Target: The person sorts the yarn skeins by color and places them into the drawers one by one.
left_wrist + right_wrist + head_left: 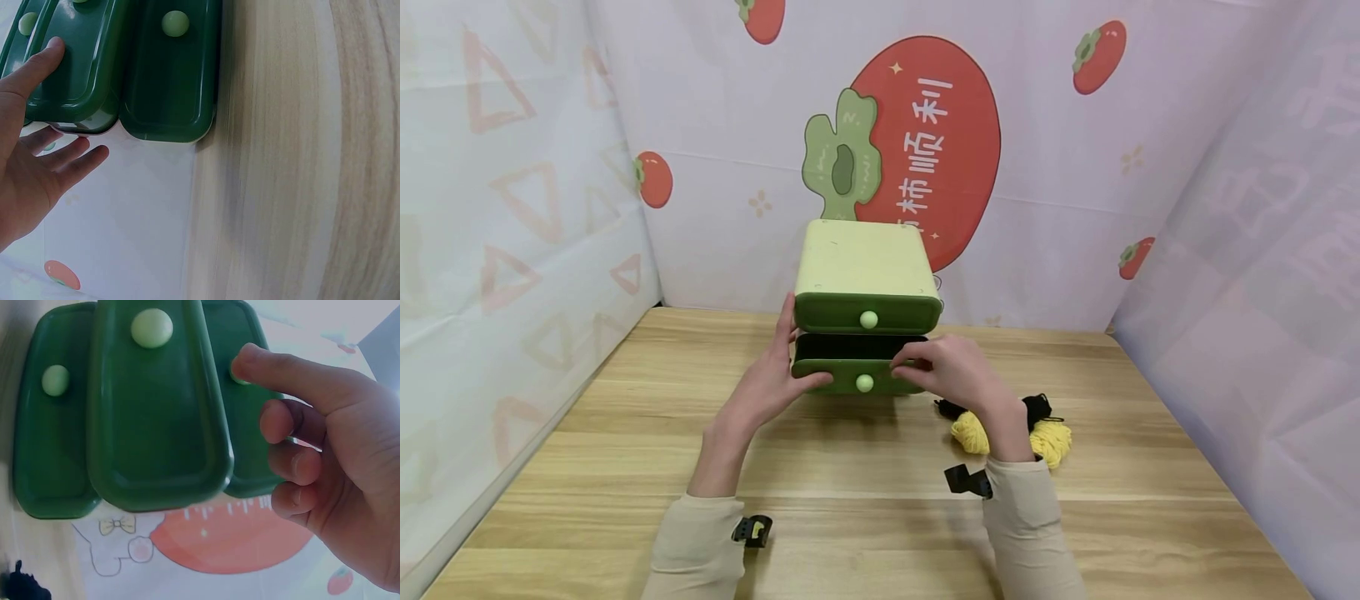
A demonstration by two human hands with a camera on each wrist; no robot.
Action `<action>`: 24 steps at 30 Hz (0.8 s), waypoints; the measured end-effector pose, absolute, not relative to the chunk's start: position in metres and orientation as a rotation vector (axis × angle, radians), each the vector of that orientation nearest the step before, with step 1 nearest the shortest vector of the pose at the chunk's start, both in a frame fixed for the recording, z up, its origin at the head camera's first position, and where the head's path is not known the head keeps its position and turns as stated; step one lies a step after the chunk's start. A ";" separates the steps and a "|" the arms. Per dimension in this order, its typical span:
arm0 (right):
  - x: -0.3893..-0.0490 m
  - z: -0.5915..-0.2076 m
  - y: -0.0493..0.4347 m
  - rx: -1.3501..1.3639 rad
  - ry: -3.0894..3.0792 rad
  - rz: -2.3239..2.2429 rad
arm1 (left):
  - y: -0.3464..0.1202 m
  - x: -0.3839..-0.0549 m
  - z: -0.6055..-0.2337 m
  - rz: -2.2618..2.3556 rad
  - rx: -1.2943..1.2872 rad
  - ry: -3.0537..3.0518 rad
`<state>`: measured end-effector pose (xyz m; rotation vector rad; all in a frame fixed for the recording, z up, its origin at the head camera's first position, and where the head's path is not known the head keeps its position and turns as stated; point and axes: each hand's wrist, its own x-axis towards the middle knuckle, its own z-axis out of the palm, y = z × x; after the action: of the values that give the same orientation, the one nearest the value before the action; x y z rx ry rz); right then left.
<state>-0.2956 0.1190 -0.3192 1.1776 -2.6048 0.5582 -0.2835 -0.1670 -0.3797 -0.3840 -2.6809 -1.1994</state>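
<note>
A small cream cabinet [868, 257] with green drawer fronts stands in the middle of the table. Its middle drawer [842, 371] is pulled out, showing a dark interior; the top drawer [827, 313] is closed. At the left corner of the middle drawer is my left hand [767, 379], thumb laid across the front and straight fingers spread along the side, as the left wrist view shows. My right hand [951, 367] hovers by the drawer's right end, fingers loosely curled with nothing between them. The bottom drawer [53, 437] shows closed in the right wrist view.
Yellow yarn [1051, 442] and a black bundle [1037, 408] lie on the table [850, 533] at the right, partly behind my right wrist. Fabric walls printed with red persimmons [932, 133] enclose the back and sides.
</note>
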 end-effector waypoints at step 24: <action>-0.309 -0.319 0.168 0.905 -2.741 0.714 | -0.167 -0.282 -0.379 -1.196 -0.387 -2.690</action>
<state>-0.3095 0.1685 -0.3189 0.9047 -2.7411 0.7143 -0.2822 -0.1670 -0.3788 -0.3867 -2.6899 -1.1957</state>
